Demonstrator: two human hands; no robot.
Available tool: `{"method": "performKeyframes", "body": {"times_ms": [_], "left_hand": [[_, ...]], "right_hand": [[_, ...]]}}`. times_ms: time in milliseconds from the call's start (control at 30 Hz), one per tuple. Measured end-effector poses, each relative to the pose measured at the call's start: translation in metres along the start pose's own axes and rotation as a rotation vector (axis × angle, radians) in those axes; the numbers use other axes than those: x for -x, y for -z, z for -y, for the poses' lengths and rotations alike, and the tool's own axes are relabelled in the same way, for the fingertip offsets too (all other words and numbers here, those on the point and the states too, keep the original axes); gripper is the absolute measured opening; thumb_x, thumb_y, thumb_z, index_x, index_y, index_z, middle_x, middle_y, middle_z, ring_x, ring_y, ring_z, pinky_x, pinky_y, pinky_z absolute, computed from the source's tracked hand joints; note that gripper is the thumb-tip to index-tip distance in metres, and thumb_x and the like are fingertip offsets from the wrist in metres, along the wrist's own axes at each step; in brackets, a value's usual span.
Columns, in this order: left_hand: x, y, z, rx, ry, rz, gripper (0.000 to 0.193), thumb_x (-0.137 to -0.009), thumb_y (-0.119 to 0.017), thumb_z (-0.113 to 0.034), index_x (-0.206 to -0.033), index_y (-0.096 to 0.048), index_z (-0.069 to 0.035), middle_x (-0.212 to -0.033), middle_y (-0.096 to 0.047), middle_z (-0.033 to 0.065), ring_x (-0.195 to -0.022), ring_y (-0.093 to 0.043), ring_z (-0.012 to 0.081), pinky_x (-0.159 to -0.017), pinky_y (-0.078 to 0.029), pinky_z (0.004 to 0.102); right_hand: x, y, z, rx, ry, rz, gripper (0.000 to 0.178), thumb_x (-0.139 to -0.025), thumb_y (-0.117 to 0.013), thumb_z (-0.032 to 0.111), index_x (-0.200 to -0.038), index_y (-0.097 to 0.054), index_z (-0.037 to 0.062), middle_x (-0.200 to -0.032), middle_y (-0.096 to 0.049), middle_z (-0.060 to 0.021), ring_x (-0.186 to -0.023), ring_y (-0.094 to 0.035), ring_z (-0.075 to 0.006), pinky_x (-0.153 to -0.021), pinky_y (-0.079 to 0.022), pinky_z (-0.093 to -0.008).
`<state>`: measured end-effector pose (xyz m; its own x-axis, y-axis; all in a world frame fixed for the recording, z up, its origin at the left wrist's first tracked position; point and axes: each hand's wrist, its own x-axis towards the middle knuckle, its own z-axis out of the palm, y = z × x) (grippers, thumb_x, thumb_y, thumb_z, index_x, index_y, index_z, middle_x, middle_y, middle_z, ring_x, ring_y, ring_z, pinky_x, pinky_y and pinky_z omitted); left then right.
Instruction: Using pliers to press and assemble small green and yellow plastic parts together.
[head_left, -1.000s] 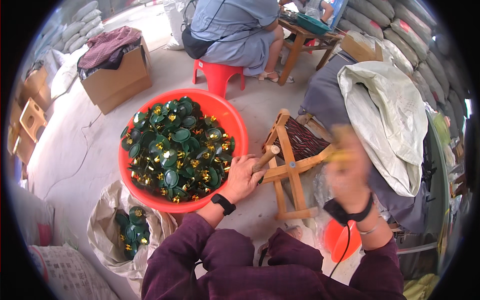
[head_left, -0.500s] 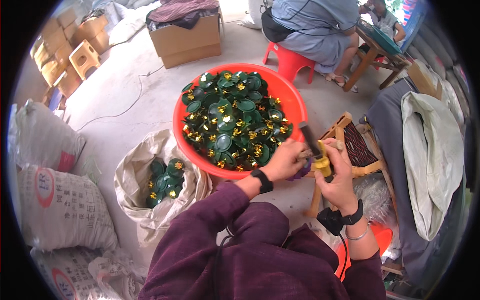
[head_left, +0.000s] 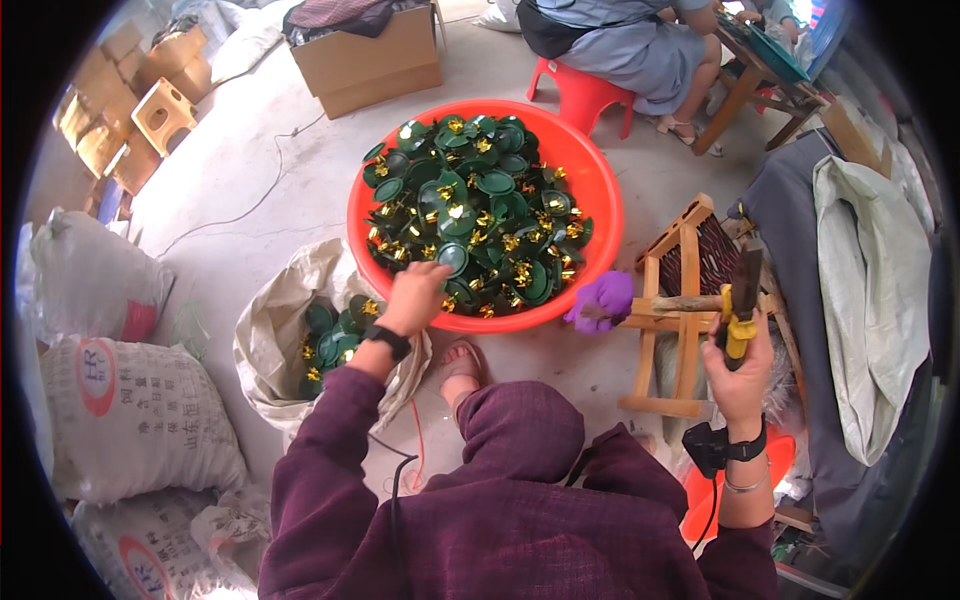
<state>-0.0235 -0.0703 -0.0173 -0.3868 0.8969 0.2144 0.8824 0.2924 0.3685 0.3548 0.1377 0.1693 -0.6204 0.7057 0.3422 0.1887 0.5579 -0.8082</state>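
My left hand [head_left: 418, 293] reaches over the near left rim of a red basin [head_left: 600, 215], its fingers stretched out and seemingly empty beside the pieces inside. Green discs with gold flower-like bits [head_left: 475, 240] fill that basin. Over on the right, my right hand [head_left: 741, 375] is closed round a tool with a yellow grip and a long dark head [head_left: 745, 285]. A short wooden stick [head_left: 685, 302] crosses at the tool's yellow part; whether the two are joined I cannot tell. A bunched purple cloth-like thing [head_left: 602, 302] lies between basin and stick.
Left of me stands an open white sack [head_left: 265, 345] with more green discs. Full printed sacks [head_left: 150, 415] line the left side. A wooden folding stool [head_left: 687, 350] is at the right. Beyond the basin, a person sits on a red stool [head_left: 580, 97] near a cardboard box [head_left: 370, 65].
My left hand has left the stick and swung left to the basin's near edge. The right hand has moved rightward with the yellow-gripped tool, its dark head now pointing up.
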Motion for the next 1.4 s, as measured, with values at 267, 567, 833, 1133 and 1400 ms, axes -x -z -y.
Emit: {"method": "performKeyframes", "body": {"times_ms": [267,567,833,1133,1400], "left_hand": [[-0.047,-0.066,0.006,-0.462,-0.226,0.349,0.018,-0.072,-0.062,-0.011,-0.089,-0.067,-0.014,-0.084,-0.065,0.0073,-0.077,-0.062,0.0291,-0.068,-0.05,0.0403],[-0.076,0.018,-0.105,0.183,-0.269,-0.3,0.028,-0.074,-0.059,-0.001,-0.101,-0.059,-0.007,-0.07,-0.064,0.0104,-0.066,-0.064,0.0313,-0.06,-0.052,0.0418],[-0.088,-0.027,-0.191,0.176,-0.687,-0.169,0.045,-0.075,-0.06,-0.009,-0.119,-0.064,-0.02,-0.129,-0.055,0.0141,-0.12,-0.051,0.0349,-0.093,-0.043,0.045],[-0.081,-0.028,-0.19,0.14,-0.641,-0.133,0.052,-0.068,-0.066,-0.01,-0.119,-0.064,-0.02,-0.129,-0.055,0.0148,-0.122,-0.05,0.0343,-0.098,-0.039,0.0491],[-0.104,-0.041,-0.223,0.966,-0.328,-0.095,0.025,-0.074,-0.068,-0.013,-0.097,-0.064,-0.005,-0.103,-0.062,0.0126,-0.101,-0.056,0.0354,-0.088,-0.042,0.0437]], "right_hand": [[-0.011,0.002,0.02,0.131,0.129,0.039,0.048,-0.068,-0.06,-0.004,-0.116,-0.055,-0.002,-0.12,-0.05,-0.0168,-0.109,-0.051,-0.029,-0.094,-0.043,-0.0364],[-0.009,0.016,0.001,0.115,0.073,-0.098,0.048,-0.071,-0.059,-0.005,-0.119,-0.054,-0.0011,-0.113,-0.053,-0.0134,-0.106,-0.054,-0.0228,-0.093,-0.043,-0.035],[-0.03,-0.004,0.027,-0.079,-0.019,-0.106,0.048,-0.073,-0.058,-0.006,-0.12,-0.054,-0.0007,-0.108,-0.054,-0.0094,-0.092,-0.057,-0.0158,-0.087,-0.046,-0.0298],[-0.05,-0.04,0.007,0.159,0.314,0.097,0.051,-0.062,-0.063,-0.009,-0.112,-0.055,-0.0013,-0.111,-0.05,-0.0148,-0.101,-0.055,-0.0311,-0.088,-0.046,-0.034],[-0.046,-0.046,0.016,0.188,0.351,0.165,0.051,-0.062,-0.063,-0.01,-0.111,-0.055,0.0014,-0.116,-0.047,-0.0156,-0.1,-0.056,-0.0318,-0.08,-0.05,-0.035]]}}
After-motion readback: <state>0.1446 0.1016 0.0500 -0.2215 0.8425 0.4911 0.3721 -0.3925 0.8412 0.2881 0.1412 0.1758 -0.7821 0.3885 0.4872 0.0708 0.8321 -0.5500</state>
